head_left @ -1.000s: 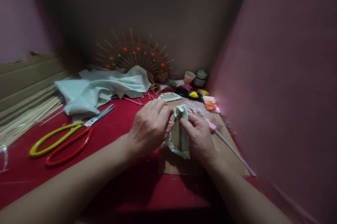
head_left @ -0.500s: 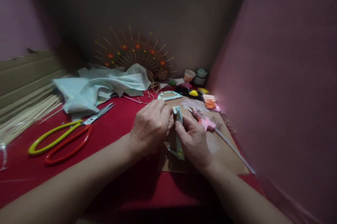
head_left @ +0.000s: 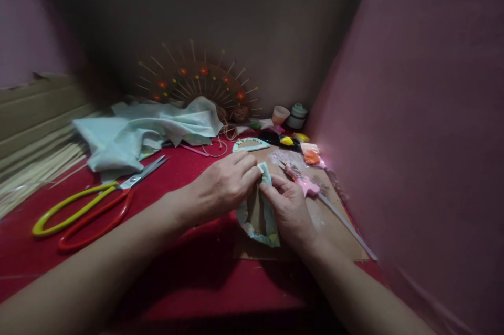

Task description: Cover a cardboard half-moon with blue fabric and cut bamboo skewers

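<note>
1. At the far right corner of the worktop point(head_left: 118, 272) stand a small pale cup point(head_left: 281, 114) and a lidded jar point(head_left: 297, 115), side by side; what is in them cannot be made out.
2. Just nearer, a black tray point(head_left: 272, 138) holds small yellow pieces, and an orange packet point(head_left: 312, 156) lies beside it toward the right edge.
3. A pink glue gun point(head_left: 302, 181) lies on the cardboard sheet point(head_left: 334, 230) just beyond the right hand point(head_left: 289, 209), its cord trailing toward the right edge.
4. A second fabric-covered arch point(head_left: 250, 144) rests at the far end of the cardboard, close to the left hand point(head_left: 220, 188).
5. On the left half lie big scissors point(head_left: 94, 206) with yellow and red handles, blades pointing at a heap of pale cloth point(head_left: 145, 130); thin bamboo sticks point(head_left: 35, 167) line the left edge.
6. A brown half-round fan frame point(head_left: 199, 83) with red flowers leans at the back edge.
7. The fabric-covered cardboard piece point(head_left: 258, 219) sits between both hands over the near end of the cardboard sheet — a curved shape, brown card in the middle, pale patterned cloth folded round its rim.
8. The left grip pinches the cloth at the top end with fingertips closed on it; the right grip presses and holds the same top end and right side — the hands touch there.
</note>
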Tool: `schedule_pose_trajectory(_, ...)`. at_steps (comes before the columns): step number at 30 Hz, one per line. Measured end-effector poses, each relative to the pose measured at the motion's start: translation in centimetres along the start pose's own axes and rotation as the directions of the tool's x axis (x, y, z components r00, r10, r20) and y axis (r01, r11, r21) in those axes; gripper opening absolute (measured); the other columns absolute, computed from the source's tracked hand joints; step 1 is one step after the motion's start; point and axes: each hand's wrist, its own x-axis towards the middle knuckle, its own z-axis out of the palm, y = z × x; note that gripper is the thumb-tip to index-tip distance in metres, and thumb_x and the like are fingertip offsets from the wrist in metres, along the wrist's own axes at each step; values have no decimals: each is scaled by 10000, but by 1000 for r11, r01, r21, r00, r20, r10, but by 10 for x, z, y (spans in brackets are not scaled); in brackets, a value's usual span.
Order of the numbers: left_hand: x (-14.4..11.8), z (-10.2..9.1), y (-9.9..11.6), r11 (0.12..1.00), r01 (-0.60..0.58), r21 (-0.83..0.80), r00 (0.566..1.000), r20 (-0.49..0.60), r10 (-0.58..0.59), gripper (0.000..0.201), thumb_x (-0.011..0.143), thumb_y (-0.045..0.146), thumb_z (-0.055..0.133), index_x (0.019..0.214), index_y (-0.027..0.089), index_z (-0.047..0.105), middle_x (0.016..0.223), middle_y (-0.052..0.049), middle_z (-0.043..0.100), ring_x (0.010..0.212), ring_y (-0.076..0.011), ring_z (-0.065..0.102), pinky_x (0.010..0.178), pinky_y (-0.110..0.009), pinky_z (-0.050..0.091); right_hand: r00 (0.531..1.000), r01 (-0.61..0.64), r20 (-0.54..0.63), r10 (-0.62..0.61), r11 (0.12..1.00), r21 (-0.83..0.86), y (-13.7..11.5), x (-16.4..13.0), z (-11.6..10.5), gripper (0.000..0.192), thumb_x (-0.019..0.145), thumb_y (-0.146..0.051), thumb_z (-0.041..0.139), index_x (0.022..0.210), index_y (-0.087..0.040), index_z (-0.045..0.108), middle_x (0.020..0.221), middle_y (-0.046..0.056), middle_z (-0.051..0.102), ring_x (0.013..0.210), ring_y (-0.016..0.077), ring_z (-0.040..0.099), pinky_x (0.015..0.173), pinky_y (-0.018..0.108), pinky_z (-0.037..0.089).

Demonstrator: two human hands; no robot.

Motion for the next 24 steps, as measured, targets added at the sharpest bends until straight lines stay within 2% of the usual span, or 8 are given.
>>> schedule_pose_trajectory(4,0,-5,2,970,143,-197,987,-45,-155,102,875,128,483,822,108,568,746,-74,574,702,-166,513,631,-275,448,998,55,0,-55,998,-2,-2,1,2,158,751,-323,622,735,-167,607,636,-29,500,601,105,442,525,213,358)
schedule_pose_trajectory(6,0,-6,4,953,201,-225,971,-81,-224,96,872,159,511,815,106,566,720,-65,576,669,-154,522,616,-266,449,997,80,-5,-80,997,-2,-3,1,2,145,759,-311,614,746,-167,617,656,-27,507,615,104,437,537,212,359)
schedule_pose_trajectory(9,0,-4,7,967,237,-91,963,-109,-246,130,865,190,527,797,94,581,701,-76,591,635,-164,532,587,-282,445,995,100,-11,-100,994,-53,-2,1,2,155,780,-312,589,741,-164,609,652,-29,489,599,100,416,538,219,350)
schedule_pose_trajectory(12,1,0,11,972,225,74,968,-128,-214,156,869,193,518,781,95,602,689,-86,607,635,-191,556,587,-308,453,984,174,-14,-180,966,-189,2,-1,3,157,816,-297,544,749,-164,595,665,-20,503,619,111,431,567,234,358)
schedule_pose_trajectory(15,3,1,18,953,191,235,977,-137,-162,161,863,174,512,738,120,597,657,-71,597,614,-212,556,563,-326,439,951,281,-20,-308,890,-359,5,-3,4,160,845,-253,507,719,-171,560,650,-22,499,621,112,431,585,240,352)
schedule_pose_trajectory(18,5,-2,27,900,242,363,970,-108,-217,165,840,136,508,685,150,562,611,-47,553,555,-211,523,496,-328,386,910,373,12,-414,807,-457,7,-5,5,178,862,-213,484,691,-179,519,623,-36,465,594,100,415,578,235,336)
schedule_pose_trajectory(21,4,-4,30,877,297,377,955,-95,-282,174,828,143,491,662,166,538,603,-40,537,543,-205,517,477,-324,365,904,392,40,-425,789,-474,7,-5,5,190,866,-205,480,678,-183,501,618,-41,458,588,95,415,572,230,331)
schedule_pose_trajectory(24,2,-3,25,913,289,289,957,-90,-274,160,839,175,469,708,152,557,634,-43,559,575,-199,542,496,-312,390,945,304,21,-326,853,-424,7,-5,5,190,860,-239,489,678,-184,506,601,-44,454,570,97,403,546,231,325)
